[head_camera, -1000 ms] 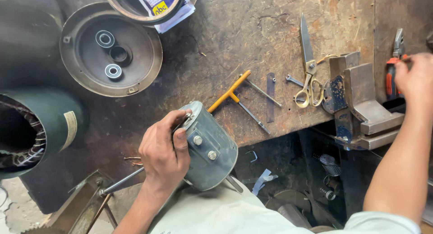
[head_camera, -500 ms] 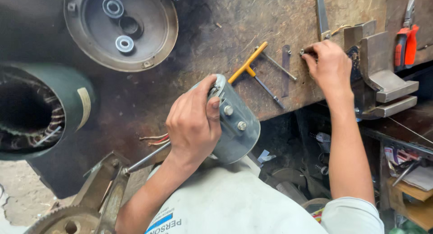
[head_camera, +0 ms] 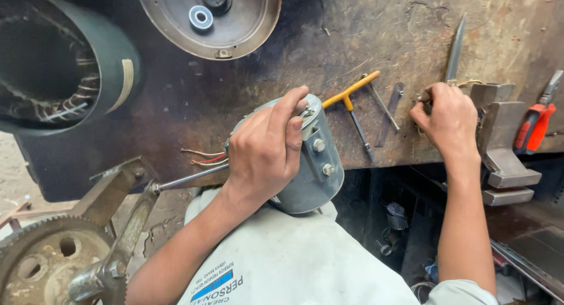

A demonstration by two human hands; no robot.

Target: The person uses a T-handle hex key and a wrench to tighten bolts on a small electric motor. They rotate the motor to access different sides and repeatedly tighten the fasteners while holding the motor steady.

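A grey cylindrical motor housing (head_camera: 308, 164) is held on the person's lap, against the near edge of the worn workbench (head_camera: 282, 76), and it is gripped from above by the left hand (head_camera: 264, 149), whose fingers (head_camera: 291, 108) are curled over its upper rim. Two bolt heads can be seen on a bracket on the housing's side, and a long threaded rod (head_camera: 188, 178) with thin coloured wires (head_camera: 202, 157) above it projects from beneath the hand to the left. The right hand (head_camera: 449, 117) is laid on the bench top with its fingers bent together as if around something small; what is pinched is hidden by the knuckles and cannot be told. Just beyond that hand a pair of scissors (head_camera: 455, 49) is seen, with a metal bench vise (head_camera: 499, 134) just beside it to the right and red-handled pliers (head_camera: 536, 120) farther right. Between the two hands a yellow T-handle wrench (head_camera: 352, 96) and a flat metal strip (head_camera: 392, 108) are lying. At the far side a round end cover (head_camera: 170, 23) is set, with a wound stator (head_camera: 64, 64) at the left and a toothed gear (head_camera: 29, 240) low at the left.
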